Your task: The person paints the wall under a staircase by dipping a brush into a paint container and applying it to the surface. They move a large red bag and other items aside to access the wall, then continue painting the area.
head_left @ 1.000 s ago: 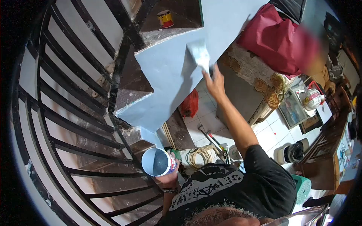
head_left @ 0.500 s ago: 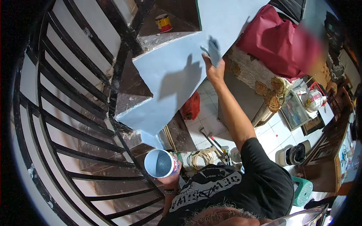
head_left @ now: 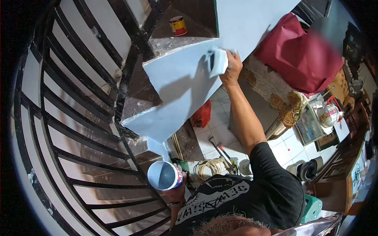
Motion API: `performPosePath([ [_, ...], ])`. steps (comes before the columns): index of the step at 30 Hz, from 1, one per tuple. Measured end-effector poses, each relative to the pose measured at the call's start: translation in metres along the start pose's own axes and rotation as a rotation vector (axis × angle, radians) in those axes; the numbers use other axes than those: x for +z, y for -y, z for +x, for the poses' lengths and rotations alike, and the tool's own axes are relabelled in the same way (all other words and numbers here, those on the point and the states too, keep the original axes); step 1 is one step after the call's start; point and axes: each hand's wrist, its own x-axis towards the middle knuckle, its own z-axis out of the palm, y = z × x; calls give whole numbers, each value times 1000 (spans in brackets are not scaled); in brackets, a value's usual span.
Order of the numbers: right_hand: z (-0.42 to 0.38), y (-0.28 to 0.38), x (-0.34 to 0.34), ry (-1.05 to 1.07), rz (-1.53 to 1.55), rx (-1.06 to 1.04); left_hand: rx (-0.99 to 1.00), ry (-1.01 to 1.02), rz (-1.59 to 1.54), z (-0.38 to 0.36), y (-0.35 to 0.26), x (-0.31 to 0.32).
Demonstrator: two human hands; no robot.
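Note:
Low on the left, my left hand [head_left: 177, 193] is closed around the side of a white paint tub [head_left: 162, 176] with a printed label. The tub is tilted, with blue-grey paint on its inner wall. My right hand [head_left: 233, 67] is raised at the light-blue stair side wall [head_left: 179, 65], gripping a flat, pale-blue, paint-smeared tool [head_left: 219, 63]. Its broad face is partly turned to me, a dark patch shows on its left side, and my fingers hide its far end. It overlaps the wall just below the upper step's edge, over the shadow of my hand.
A black metal railing [head_left: 92, 157] curves along the left. A red-and-yellow can [head_left: 178, 26] stands on an upper step. Under the stairs are a red bag [head_left: 201, 114], coiled cable [head_left: 208, 169] and tools. Right of my arm are a cloth-covered table and a large maroon bag [head_left: 299, 55].
My right hand has turned the tool from edge-on to show its broad face and lowered it slightly along the wall. My left hand and the tub have shifted slightly left and down.

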Motion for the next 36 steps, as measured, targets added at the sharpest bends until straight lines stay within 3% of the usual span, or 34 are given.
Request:
performPosePath([
  [3, 1, -5, -3, 56, -163, -210, -112, -20, -382, -1, -6, 19],
  [5, 4, -13, 1, 80, -275, -308, -51, -23, -147, 3, -2, 15],
  [8, 17, -9, 4, 50, -289, -339, 149, 38, 444, 6, 6, 11],
  [10, 20, -8, 7, 55, -289, -345, 135, 111, 388, 9, 12, -3],
  [12, 19, -12, 11, 59, -289, -344, -58, 189, -205, 13, 17, -21],
  [15, 20, -12, 13, 54, -262, -344, -49, 203, -242, 14, 17, -20],
  [17, 23, -13, 16, 49, -247, -366, 90, 80, 238, 9, 16, -3],
  [19, 27, -10, 17, 61, -265, -374, 77, 51, 195, 10, 14, 7],
  [21, 32, -8, 16, 89, -322, -369, -87, 118, -371, 14, 12, 6],
  [23, 24, -20, 14, -119, 32, -17, -75, 135, -296, 20, 21, -13],
  [25, 13, -27, -10, -227, 186, 245, -51, 147, -230, 27, 31, -26],
  [27, -27, -19, -68, -202, 318, 549, -22, 148, -159, 28, 37, -34],
  [28, -57, -16, -94, -174, 476, 764, -92, 93, -230, 30, 36, -38],
  [29, -91, -14, -116, -155, 438, 946, -162, 36, -300, 36, 33, -41],
  [30, -131, -20, -136, -75, 296, 970, -236, -28, -368, 38, 33, -42],
  [31, -168, -23, -161, 83, 24, 653, -243, -18, -283, 39, 33, -41],
  [32, -217, -25, -202, 379, 5, 1090, -283, 85, -493, 38, 30, -37],
  [33, -268, -26, -235, 502, -19, 908, -287, 173, -505, 42, 31, -39],
  [35, -309, 23, -285, 796, -278, 1100, -309, 272, -506, 51, 34, -42],
  [36, -360, 28, -311, 792, -351, 1219, -322, 280, -495, 55, 36, -43],
])
